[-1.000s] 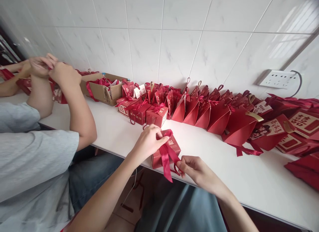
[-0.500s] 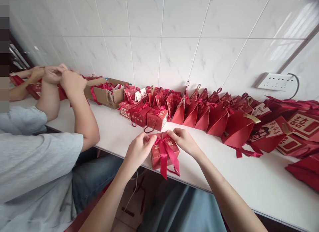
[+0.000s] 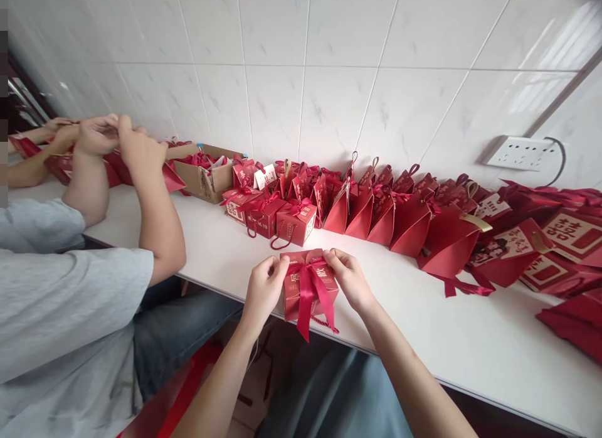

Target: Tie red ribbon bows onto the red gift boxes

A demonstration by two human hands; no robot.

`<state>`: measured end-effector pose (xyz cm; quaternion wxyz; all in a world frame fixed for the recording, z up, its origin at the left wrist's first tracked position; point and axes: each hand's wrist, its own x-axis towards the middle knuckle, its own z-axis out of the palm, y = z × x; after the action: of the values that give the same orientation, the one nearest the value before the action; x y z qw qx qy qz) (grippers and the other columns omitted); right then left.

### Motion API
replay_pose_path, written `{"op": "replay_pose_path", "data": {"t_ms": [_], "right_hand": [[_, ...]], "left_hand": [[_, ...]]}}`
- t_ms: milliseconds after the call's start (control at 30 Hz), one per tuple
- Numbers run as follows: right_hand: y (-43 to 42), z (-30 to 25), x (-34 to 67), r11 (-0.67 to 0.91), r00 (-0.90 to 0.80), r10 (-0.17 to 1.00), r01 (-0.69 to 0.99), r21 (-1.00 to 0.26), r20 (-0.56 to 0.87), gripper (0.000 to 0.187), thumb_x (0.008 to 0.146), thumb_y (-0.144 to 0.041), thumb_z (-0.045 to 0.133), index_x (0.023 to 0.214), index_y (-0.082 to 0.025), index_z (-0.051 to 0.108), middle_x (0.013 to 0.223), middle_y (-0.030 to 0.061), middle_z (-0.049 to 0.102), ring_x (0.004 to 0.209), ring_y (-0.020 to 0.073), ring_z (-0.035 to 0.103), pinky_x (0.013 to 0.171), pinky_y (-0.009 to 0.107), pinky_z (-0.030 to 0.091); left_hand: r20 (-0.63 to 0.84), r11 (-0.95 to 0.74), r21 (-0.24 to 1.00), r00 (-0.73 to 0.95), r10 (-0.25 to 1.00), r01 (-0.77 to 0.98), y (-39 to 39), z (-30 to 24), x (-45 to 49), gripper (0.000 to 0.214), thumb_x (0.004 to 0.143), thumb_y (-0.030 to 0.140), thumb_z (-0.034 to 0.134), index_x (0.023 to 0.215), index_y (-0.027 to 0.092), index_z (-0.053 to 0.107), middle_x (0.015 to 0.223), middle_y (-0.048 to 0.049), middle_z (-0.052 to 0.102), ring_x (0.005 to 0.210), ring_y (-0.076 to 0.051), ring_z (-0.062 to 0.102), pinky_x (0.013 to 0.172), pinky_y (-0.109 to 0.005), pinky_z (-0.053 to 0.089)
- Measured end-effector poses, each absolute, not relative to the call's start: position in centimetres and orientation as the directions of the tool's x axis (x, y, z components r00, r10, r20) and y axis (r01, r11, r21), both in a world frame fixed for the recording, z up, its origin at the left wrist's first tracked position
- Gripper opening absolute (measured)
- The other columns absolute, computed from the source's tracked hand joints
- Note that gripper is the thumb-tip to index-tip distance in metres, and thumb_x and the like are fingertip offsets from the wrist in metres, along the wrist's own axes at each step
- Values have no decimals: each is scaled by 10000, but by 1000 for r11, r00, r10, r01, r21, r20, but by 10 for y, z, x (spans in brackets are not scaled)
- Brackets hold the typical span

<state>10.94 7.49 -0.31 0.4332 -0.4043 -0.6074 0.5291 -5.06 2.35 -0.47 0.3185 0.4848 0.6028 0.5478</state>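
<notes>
A small red gift box [image 3: 292, 303] with gold print stands at the near edge of the white table, facing me. Across its top is a red satin ribbon [image 3: 308, 293] tied in a bow, its two tails hanging down the front. My left hand [image 3: 266, 286] is closed at the box's upper left corner, thumb and finger pinching the ribbon's left side. On the opposite corner my right hand [image 3: 348, 277] pinches the ribbon's right side. The fingertips partly cover the loops. A twisted red cord [image 3: 324, 325] pokes out under the box.
Finished-looking red boxes [image 3: 294, 223] with bows sit just behind. Rows of red pointed boxes [image 3: 409, 228] line the tiled wall. A cardboard carton [image 3: 217, 181] holds red ribbon. On the left a co-worker's arms [image 3: 157, 199] reach over the table. A power strip [image 3: 515, 153] hangs on the wall.
My hands have drawn slightly apart, the right one moving right and the left one slightly left and down. The bow's tails have shifted a little. The co-worker's hands have moved slightly.
</notes>
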Motion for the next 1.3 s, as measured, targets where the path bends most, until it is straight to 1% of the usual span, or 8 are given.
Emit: {"op": "replay_pose_path", "data": {"t_ms": [333, 633, 833, 933, 1000, 1100, 1200, 1300], "right_hand": [[74, -2, 112, 87, -300, 950, -25, -996, 91, 443, 771, -593, 547, 622, -182, 482, 603, -37, 450, 571, 107, 382, 583, 244, 331], [75, -4, 118, 78, -312, 948, 64, -995, 55, 438, 771, -588, 517, 591, -197, 433, 582, -38, 427, 554, 110, 385, 568, 254, 341], [59, 14, 138, 207, -114, 977, 257, -944, 183, 366, 787, -542, 541, 654, -208, 470, 639, -11, 501, 618, 147, 447, 617, 276, 350], [27, 31, 139, 372, -266, 923, 428, -824, 278, 325, 863, -488, 471, 691, -215, 510, 649, 9, 543, 593, 150, 464, 599, 278, 357], [3, 36, 134, 397, -458, 876, 501, -769, 154, 369, 891, -482, 420, 649, -220, 513, 568, 1, 520, 513, 138, 432, 544, 277, 334], [-20, 27, 122, 315, -530, 846, 586, -746, -59, 386, 881, -508, 419, 633, -223, 495, 505, -5, 504, 440, 130, 427, 487, 274, 308], [-24, 6, 109, 149, -490, 851, 565, -811, -186, 340, 871, -515, 427, 704, -223, 475, 514, -14, 541, 373, 121, 469, 436, 254, 327], [-18, -11, 99, 3, -476, 856, 395, -919, -201, 320, 879, -495, 418, 710, -223, 419, 514, -45, 539, 338, 95, 485, 386, 214, 331]], "left_hand": [[98, -68, 989, -246, 964, 128, 20, -11, -61, 405, 819, 509, 476, 600, 200, 331, 588, 45, 297, 559, -107, 316, 527, -225, 279], [13, -31, 996, -210, 978, -84, 19, -8, -61, 345, 699, 396, 571, 556, 197, 328, 562, 56, 322, 541, -94, 348, 540, -215, 334], [95, -37, 970, -237, 967, 240, 14, -2, -78, 290, 767, 431, 498, 610, 190, 459, 606, 22, 457, 624, -144, 482, 645, -267, 416], [344, -176, 849, -269, 899, 499, 16, 13, -77, 172, 791, 365, 522, 759, 197, 544, 794, -15, 568, 810, -182, 559, 784, -303, 442], [491, -312, 717, -134, 861, 624, 20, 23, -71, 139, 823, 313, 508, 849, 207, 596, 949, -41, 586, 962, -194, 555, 904, -325, 419], [488, -419, 607, 99, 867, 675, 28, 32, -63, 180, 870, 297, 481, 853, 221, 643, 1029, -45, 582, 1027, -189, 545, 979, -344, 389], [429, -422, 605, 170, 887, 676, 35, 29, -59, 171, 862, 300, 507, 818, 216, 650, 1047, -47, 590, 1035, -200, 542, 981, -373, 388], [404, -417, 658, 173, 898, 627, 38, 24, -60, 143, 845, 300, 528, 793, 205, 622, 1024, -49, 596, 1031, -199, 545, 963, -367, 403]]}}
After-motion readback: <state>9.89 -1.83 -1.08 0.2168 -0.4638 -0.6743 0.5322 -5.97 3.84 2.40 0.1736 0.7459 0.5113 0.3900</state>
